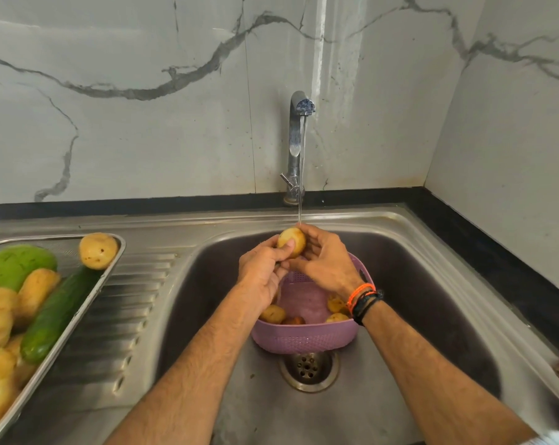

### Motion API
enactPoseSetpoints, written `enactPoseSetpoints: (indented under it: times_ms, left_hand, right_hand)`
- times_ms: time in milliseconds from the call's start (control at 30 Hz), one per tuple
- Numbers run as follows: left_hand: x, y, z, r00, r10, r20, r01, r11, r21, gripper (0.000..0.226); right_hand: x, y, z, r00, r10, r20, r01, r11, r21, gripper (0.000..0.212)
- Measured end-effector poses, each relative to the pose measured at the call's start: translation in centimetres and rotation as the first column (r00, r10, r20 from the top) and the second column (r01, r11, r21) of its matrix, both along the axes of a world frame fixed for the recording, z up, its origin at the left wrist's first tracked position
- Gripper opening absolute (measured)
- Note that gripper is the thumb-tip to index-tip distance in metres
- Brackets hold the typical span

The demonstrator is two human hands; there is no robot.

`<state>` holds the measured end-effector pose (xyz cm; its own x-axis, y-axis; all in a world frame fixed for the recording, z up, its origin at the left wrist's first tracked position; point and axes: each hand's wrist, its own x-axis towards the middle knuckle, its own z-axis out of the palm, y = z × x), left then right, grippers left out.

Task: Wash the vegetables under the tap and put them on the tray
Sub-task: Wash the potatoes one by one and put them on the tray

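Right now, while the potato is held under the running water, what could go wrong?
1. The wet potato, held by both the left hand and right hand, could slip from the grip into the purple basket or sink.
2. The tray is crowded; the potato at its corner lies against the rim and might roll off when another is added.

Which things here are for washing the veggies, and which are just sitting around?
For the job:
- potato, held by the left hand and right hand
- tap, running
- purple basket with more potatoes
- tray holding washed potatoes and a cucumber

Just there:
- sink drain
- marble wall
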<state>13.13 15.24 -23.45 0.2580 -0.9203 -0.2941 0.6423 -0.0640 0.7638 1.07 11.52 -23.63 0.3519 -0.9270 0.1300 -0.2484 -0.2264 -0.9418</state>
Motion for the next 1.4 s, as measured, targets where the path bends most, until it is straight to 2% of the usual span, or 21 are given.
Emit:
enactPoseSetpoints:
  times_ms: [67,233,400,567,667,767,900,1067,1133,1233,1400]
  left_hand:
    - [0.1,0.1,0.0,1.0,-0.015,0.018,0.015,1.0,-0.001,0.036]
    - [-0.4,-0.2,0.0,0.996,0.087,0.033,-0.088,0.996,0.027,0.031]
    - [-0.1,0.1,0.1,0.999,-0.001,0.039,0.001,1.0,0.015,0.031]
    - [-0.7,0.0,0.3,0.994,0.103,0.034,-0.103,0.995,0.0,0.025]
    - [-0.5,0.0,0.3,0.996,0.081,0.04,-0.081,0.997,0.006,0.028]
    - [-0.3,0.1,0.2,0.994,0.011,0.112,-0.014,1.0,0.028,0.023]
    - [-0.1,0.1,0.0,0.965,-0.04,0.261,0.029,0.999,0.044,0.02]
    - [-0.2,0.2,0.2,0.991,-0.055,0.121,0.056,0.998,-0.002,0.019]
    - [-0.3,0.2,0.3,0.998,-0.057,0.031,0.057,0.998,-0.015,0.012]
    - [-0.4,0.2,0.4,0.998,-0.057,-0.026,0.056,0.998,-0.01,0.018]
    - [-0.5,0.3,0.3,0.994,-0.086,0.065,0.087,0.996,-0.002,0.019]
  right_hand:
    - [-0.1,0.1,0.1,1.0,-0.012,-0.005,0.012,1.0,-0.021,0.082]
    - [0.2,1.0,0.3,0.985,-0.162,0.05,0.165,0.984,-0.067,0.063]
    - [0.3,0.9,0.6,0.996,-0.086,-0.006,0.085,0.995,-0.055,0.067]
    - [0.4,1.2,0.5,0.981,-0.179,0.076,0.184,0.981,-0.056,0.061]
    - [0.5,1.1,0.7,0.984,-0.165,0.075,0.168,0.985,-0.047,0.062]
    - [0.0,0.9,0.8,0.992,-0.111,0.053,0.112,0.993,-0.03,0.068]
    - [-0.3,0.6,0.6,0.991,-0.125,0.05,0.128,0.99,-0.053,0.069]
    - [-0.1,0.7,0.4,0.991,-0.128,0.041,0.131,0.987,-0.093,0.063]
    - [0.0,0.9,0.3,0.99,-0.139,-0.003,0.138,0.982,-0.127,0.06]
    - [0.1,1.2,0.3,0.98,-0.131,-0.152,0.098,0.973,-0.208,0.061]
    - [0.2,1.5,0.6,0.957,-0.093,-0.276,0.012,0.959,-0.282,0.063]
